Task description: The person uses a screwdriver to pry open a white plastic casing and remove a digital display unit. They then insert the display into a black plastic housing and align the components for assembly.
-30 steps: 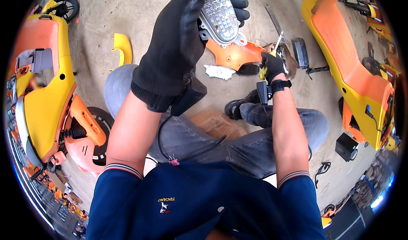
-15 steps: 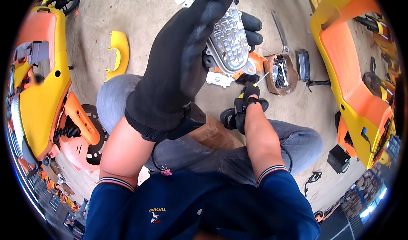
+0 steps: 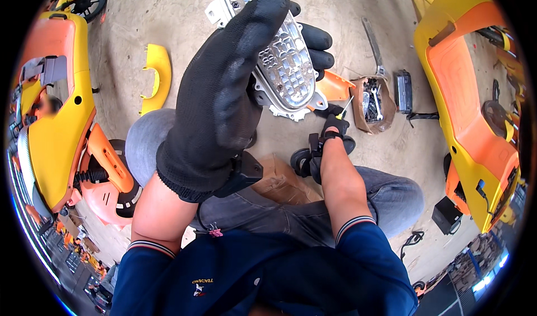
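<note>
My left hand (image 3: 224, 81), in a black coated glove, is raised close to the view with its fingers wrapped round a lamp unit (image 3: 286, 72). The lamp is long and oval, with a clear faceted lens, a silvery rim and mounting tabs; it is tilted, and the glove covers part of its middle. Lower and farther off, my right hand (image 3: 334, 127), also gloved in black, is closed on a screwdriver (image 3: 345, 108). A thin shaft and a bit of yellow handle show; the rest is hidden in the hand.
A brown bag (image 3: 373, 120) of wrenches and small tools stands past my right hand, beside a large adjustable wrench (image 3: 372, 45) and a dark box (image 3: 403, 91). An orange panel (image 3: 337, 86) lies nearby. Yellow-orange scooter bodies (image 3: 59, 148) flank me, and a yellow curved cover (image 3: 159, 81) lies left.
My left hand and the lamp have moved left and slightly nearer to me, showing more of the lamp and of the orange panel. My right hand keeps the screwdriver, nearly in place.
</note>
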